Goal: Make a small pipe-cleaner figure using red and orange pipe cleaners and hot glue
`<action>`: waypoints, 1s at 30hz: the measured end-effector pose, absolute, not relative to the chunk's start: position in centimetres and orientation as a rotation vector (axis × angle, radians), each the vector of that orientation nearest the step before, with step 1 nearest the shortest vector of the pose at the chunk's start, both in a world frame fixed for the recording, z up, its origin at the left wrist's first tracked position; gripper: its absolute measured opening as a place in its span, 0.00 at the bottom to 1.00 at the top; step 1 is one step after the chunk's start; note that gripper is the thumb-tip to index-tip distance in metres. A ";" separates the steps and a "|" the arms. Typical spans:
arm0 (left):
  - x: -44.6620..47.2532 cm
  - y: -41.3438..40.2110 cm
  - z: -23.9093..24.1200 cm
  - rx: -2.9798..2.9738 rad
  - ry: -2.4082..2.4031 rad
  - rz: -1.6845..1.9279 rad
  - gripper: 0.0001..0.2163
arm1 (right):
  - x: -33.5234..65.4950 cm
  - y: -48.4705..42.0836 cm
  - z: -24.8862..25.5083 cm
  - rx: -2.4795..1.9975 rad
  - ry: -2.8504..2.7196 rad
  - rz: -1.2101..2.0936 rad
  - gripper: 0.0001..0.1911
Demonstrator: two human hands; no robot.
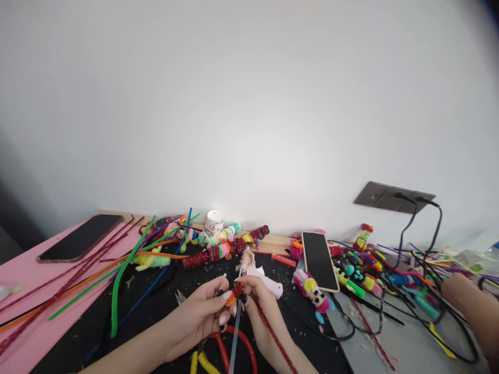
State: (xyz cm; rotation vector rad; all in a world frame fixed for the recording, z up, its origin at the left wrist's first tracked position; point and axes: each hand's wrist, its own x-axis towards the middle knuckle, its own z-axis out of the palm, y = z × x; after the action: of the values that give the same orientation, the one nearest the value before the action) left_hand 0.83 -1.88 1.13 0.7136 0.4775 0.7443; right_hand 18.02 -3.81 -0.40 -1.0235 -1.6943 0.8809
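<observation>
Between my two hands is a small pipe cleaner piece [234,295], orange with a fuzzy dark red top. My left hand [208,306] pinches its left side with thumb and fingers. On the other side, my right hand [255,298] grips it near the red part. A long dark red pipe cleaner [276,335] trails from there over my right wrist. Just behind my hands lies a pale glue gun [263,278]; a translucent glue stick [234,340] runs below them toward me. Red-handled scissors [249,345] and a yellow handle [206,362] lie beneath my hands.
Loose pipe cleaners [117,291] and a dark phone [81,238] lie left. A paper cup [214,222] stands by the wall. Right are a second phone [319,261], a pipe cleaner figure [314,292], cables [401,249] and another person's hand [465,301].
</observation>
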 end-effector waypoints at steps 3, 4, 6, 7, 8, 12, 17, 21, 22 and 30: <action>0.9 -1.8 1.1 0.786 0.514 0.769 0.15 | 18.1 -3.8 -0.1 -1.042 -1.711 0.877 0.13; 1.0 -1.8 1.1 0.801 0.529 0.773 0.15 | 18.1 -3.8 -0.1 -1.046 -1.712 0.871 0.13; 1.1 -1.6 0.8 0.839 0.560 0.788 0.16 | 18.1 -3.7 -0.1 -1.059 -1.713 0.865 0.13; 1.2 -1.5 0.7 0.862 0.573 0.799 0.17 | 18.1 -3.6 -0.2 -1.064 -1.712 0.863 0.13; 1.3 -1.5 0.5 0.889 0.585 0.812 0.17 | 18.1 -3.6 -0.2 -1.069 -1.710 0.862 0.13; 1.4 -1.3 0.0 0.979 0.624 0.839 0.18 | 18.1 -3.5 -0.3 -1.062 -1.690 0.879 0.13; 1.4 -1.3 0.0 0.979 0.591 0.851 0.18 | 17.8 -3.7 0.5 -1.044 -1.673 0.899 0.13; 1.4 -1.4 0.4 0.966 0.595 0.852 0.18 | 17.7 -3.9 1.1 -0.994 -1.692 0.891 0.12; 1.4 -1.4 0.4 0.968 0.602 0.850 0.18 | 17.7 -3.9 1.1 -0.998 -1.694 0.883 0.12; 1.3 -1.3 -0.2 1.022 0.641 0.829 0.17 | 18.0 -3.7 0.2 -1.035 -1.721 0.844 0.13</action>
State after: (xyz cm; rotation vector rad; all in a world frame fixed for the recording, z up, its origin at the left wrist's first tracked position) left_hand 1.26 -1.28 -0.23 1.0223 0.6407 0.8287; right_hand 17.96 -3.72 0.23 -1.0353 -1.7205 0.8439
